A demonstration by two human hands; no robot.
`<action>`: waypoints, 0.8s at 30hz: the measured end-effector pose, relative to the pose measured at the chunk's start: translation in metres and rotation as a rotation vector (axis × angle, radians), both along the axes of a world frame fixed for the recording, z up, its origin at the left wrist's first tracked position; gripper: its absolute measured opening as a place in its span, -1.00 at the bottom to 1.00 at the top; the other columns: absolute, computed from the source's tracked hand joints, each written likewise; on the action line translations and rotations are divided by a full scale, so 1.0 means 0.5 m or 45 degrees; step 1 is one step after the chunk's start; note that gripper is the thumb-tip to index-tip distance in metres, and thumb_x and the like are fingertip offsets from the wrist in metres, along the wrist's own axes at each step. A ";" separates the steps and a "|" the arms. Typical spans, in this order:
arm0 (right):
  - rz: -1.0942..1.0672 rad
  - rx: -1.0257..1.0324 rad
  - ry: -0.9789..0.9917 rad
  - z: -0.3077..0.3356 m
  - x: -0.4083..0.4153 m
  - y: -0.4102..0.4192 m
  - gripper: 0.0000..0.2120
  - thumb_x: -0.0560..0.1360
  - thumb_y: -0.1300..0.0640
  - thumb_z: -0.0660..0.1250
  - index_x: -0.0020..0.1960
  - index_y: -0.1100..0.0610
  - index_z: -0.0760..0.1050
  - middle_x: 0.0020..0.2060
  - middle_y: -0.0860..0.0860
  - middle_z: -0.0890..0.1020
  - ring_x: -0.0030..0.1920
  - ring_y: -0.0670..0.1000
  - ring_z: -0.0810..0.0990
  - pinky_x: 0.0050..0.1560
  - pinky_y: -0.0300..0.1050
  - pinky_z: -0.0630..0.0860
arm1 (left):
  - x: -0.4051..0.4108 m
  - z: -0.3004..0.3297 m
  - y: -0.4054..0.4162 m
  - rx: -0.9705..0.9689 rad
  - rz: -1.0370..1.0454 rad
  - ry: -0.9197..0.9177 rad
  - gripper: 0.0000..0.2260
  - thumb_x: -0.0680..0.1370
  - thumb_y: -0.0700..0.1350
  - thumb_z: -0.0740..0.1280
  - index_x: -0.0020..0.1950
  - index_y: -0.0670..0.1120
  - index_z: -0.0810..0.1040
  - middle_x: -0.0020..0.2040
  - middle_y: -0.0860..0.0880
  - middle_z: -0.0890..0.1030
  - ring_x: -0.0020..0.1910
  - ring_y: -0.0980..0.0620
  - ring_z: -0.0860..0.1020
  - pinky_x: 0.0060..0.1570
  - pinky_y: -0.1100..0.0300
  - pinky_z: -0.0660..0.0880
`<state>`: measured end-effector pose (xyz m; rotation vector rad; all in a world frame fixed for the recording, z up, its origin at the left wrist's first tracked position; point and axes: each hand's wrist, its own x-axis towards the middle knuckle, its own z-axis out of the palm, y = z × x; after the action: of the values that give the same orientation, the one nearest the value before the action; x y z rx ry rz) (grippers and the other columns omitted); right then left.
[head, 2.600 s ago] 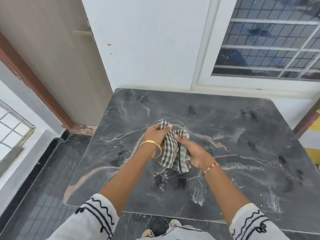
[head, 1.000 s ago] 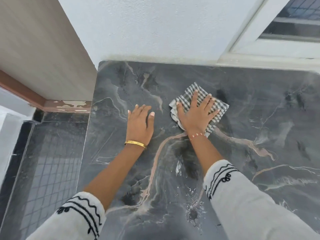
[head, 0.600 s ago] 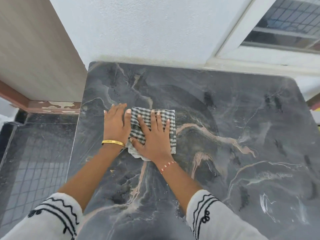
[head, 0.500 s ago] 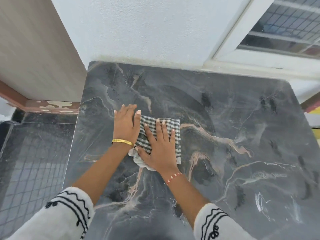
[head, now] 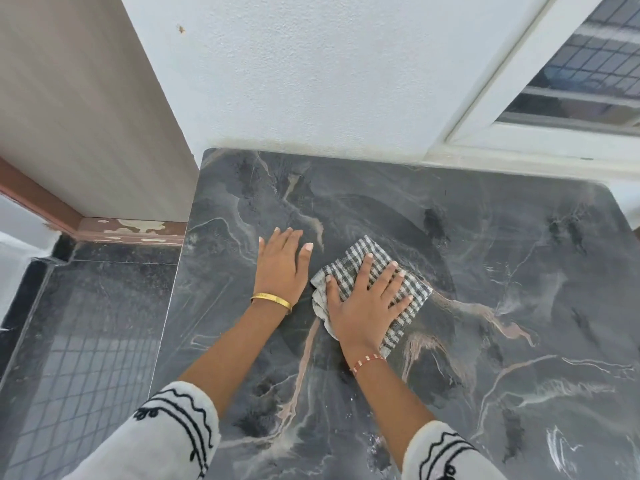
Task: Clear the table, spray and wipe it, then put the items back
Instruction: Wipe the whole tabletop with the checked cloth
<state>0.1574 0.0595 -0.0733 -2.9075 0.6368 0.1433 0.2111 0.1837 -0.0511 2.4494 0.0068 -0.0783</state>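
Slides checked cloth [head: 374,282] rightward from beside left hand [head: 282,268]. Presses it flat under right hand [head: 365,306], fingers spread. Rests left palm open on table [head: 519,271].

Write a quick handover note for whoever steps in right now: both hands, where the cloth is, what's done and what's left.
Left hand: flat on the table, open, holding nothing.
Right hand: palm flat, fingers spread, pressing the checked cloth onto the tabletop, left of centre.
Done: table is cleared; wet streaks near the front right suggest spraying is done; wiping is under way.
Left: finish wiping, especially the near and right areas, then return the items. Neither the items nor a spray bottle are in view.
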 end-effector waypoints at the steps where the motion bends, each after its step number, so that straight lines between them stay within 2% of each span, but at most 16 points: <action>1: 0.006 -0.006 0.015 -0.001 0.017 0.003 -0.18 0.42 -0.37 -0.24 0.54 0.06 -0.01 0.50 0.28 0.07 0.51 0.30 -0.01 0.39 0.41 -0.06 | 0.008 -0.001 0.005 0.015 -0.007 0.001 -0.46 0.53 0.10 -0.08 0.39 -0.13 0.34 0.42 -0.12 0.36 0.50 -0.10 0.15 0.48 -0.05 -0.09; 6: -0.009 -0.022 -0.016 -0.007 0.103 0.010 -0.18 0.43 -0.37 -0.23 0.54 0.08 0.00 0.50 0.30 0.06 0.50 0.32 -0.01 0.38 0.41 -0.07 | 0.065 -0.007 0.030 0.202 -0.097 -0.027 -0.32 0.48 0.21 -0.22 0.42 -0.11 0.29 0.45 -0.11 0.33 0.50 -0.10 0.15 0.49 -0.05 -0.08; 11: -0.040 0.027 -0.031 -0.003 0.217 0.021 -0.30 0.54 -0.29 -0.07 0.55 0.06 -0.09 0.51 0.30 -0.05 0.51 0.31 -0.10 0.39 0.40 -0.15 | 0.131 -0.005 0.052 0.225 -0.090 -0.074 -0.28 0.44 0.23 -0.27 0.43 -0.10 0.27 0.46 -0.11 0.31 0.50 -0.09 0.14 0.49 -0.02 -0.10; 16: -0.041 0.002 -0.023 -0.002 0.358 0.038 -0.36 0.56 -0.22 -0.10 0.54 0.02 -0.15 0.51 0.29 -0.11 0.51 0.30 -0.15 0.40 0.41 -0.18 | 0.176 -0.006 0.093 0.318 -0.049 -0.110 -0.28 0.45 0.24 -0.26 0.43 -0.10 0.27 0.46 -0.12 0.31 0.50 -0.10 0.16 0.49 0.00 -0.10; 19: -0.061 -0.004 -0.023 0.007 0.431 0.051 -0.36 0.57 -0.21 -0.10 0.55 0.04 -0.12 0.51 0.30 -0.09 0.51 0.31 -0.14 0.39 0.42 -0.17 | 0.184 -0.006 0.127 0.355 -0.034 -0.122 -0.18 0.43 0.35 -0.34 0.43 -0.10 0.28 0.45 -0.13 0.32 0.49 -0.11 0.16 0.48 -0.01 -0.10; 21: -0.064 -0.021 -0.006 0.001 0.450 0.065 -0.36 0.57 -0.20 -0.10 0.55 0.07 -0.12 0.50 0.31 -0.09 0.50 0.32 -0.13 0.39 0.42 -0.16 | 0.189 -0.004 0.159 0.350 -0.022 -0.126 -0.12 0.38 0.36 -0.41 0.43 -0.10 0.28 0.45 -0.13 0.32 0.49 -0.11 0.16 0.48 -0.01 -0.10; 24: -0.063 -0.029 0.002 0.004 0.443 0.069 -0.37 0.58 -0.19 -0.11 0.55 0.07 -0.12 0.51 0.30 -0.09 0.51 0.31 -0.14 0.40 0.42 -0.17 | 0.189 0.008 0.193 0.327 -0.035 -0.106 -0.12 0.38 0.39 -0.35 0.44 -0.09 0.27 0.46 -0.12 0.30 0.50 -0.10 0.14 0.49 -0.02 -0.10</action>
<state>0.3787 0.0941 -0.0715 -2.9104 0.7145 0.1330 0.3054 0.2805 -0.0472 2.7080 -0.0565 0.0139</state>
